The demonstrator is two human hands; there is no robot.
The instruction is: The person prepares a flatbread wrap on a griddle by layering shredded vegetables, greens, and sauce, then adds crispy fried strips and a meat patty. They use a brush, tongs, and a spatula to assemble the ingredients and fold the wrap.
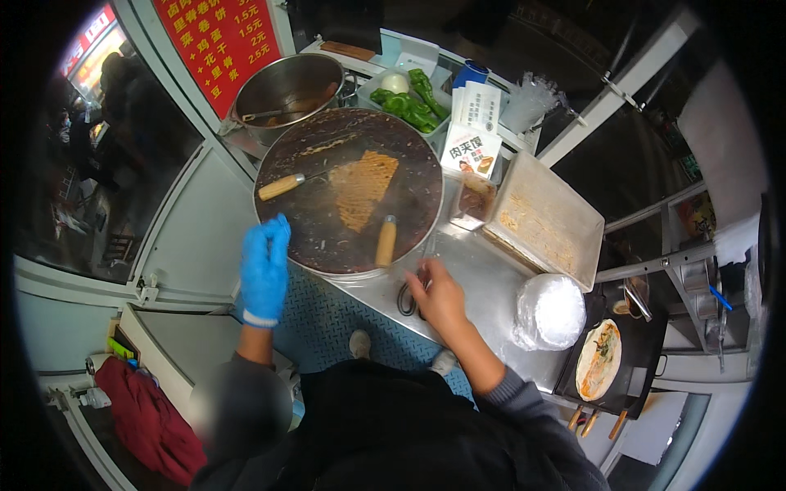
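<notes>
A round dark chopping board stands before me. On it lies a flat brown piece of food with scored lines. Two wooden-handled tools rest there: one handle to the left of the food, the other handle to its right; their blades are hard to make out. My left hand, in a blue glove, is at the board's left front edge, its fingers together and nothing visible in them. My bare right hand is closed around a thin metal utensil with dark looped handles, partly hidden by the fingers.
Behind the board are a steel pot and a tub of green peppers. To the right stand a clear container, a metal tray, a plastic-wrapped stack and a griddle with a filled flatbread.
</notes>
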